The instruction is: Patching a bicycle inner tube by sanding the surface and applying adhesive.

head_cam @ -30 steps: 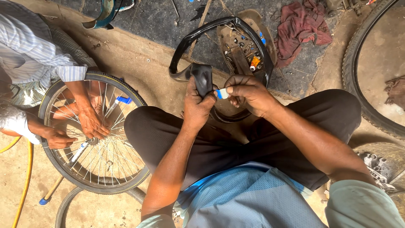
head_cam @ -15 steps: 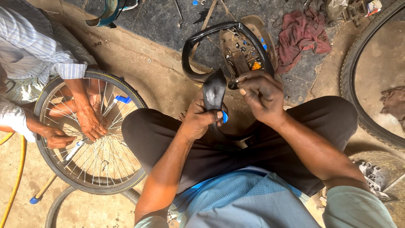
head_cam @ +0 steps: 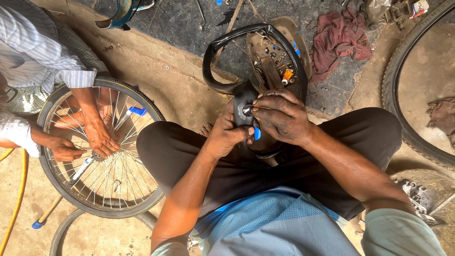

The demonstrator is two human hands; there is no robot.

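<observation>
Centre of the frame, slightly above the middle: black rubber inner tube (head_cam: 246, 102), folded flat into a short upright strip between both hands. Long axis of that strip running up and down the picture, then opening above into a loop that curves up toward the top centre and back down along the right. Left hand (head_cam: 227, 135) just below and to the left of the strip, fingers curled snugly around its lower part, thumb on the front face. Right hand (head_cam: 282, 116) directly to the right, touching the strip, fingertips pinched narrow onto a small pale patch on the rubber. Both hands equally close, the right one on top. Small blue piece (head_cam: 257, 133) wedged between the two hands, under the right fingers; exact kind hard to tell.

Tube matte, limp, smooth. Behind the loop, a rusty shallow tray (head_cam: 277, 64) of small metal bits and an orange part. Faded red rag (head_cam: 339, 40), crumpled and soft, at upper right. Hard ribbed tyre (head_cam: 398, 114) arcing down the right edge. At left, a spoked bicycle wheel (head_cam: 102, 151), thin shiny wires in a dark rim, flat on dusty concrete, under another person's hands (head_cam: 97, 137) pressed on the spokes. Yellow hose (head_cam: 16, 199) along the lower left edge.
</observation>
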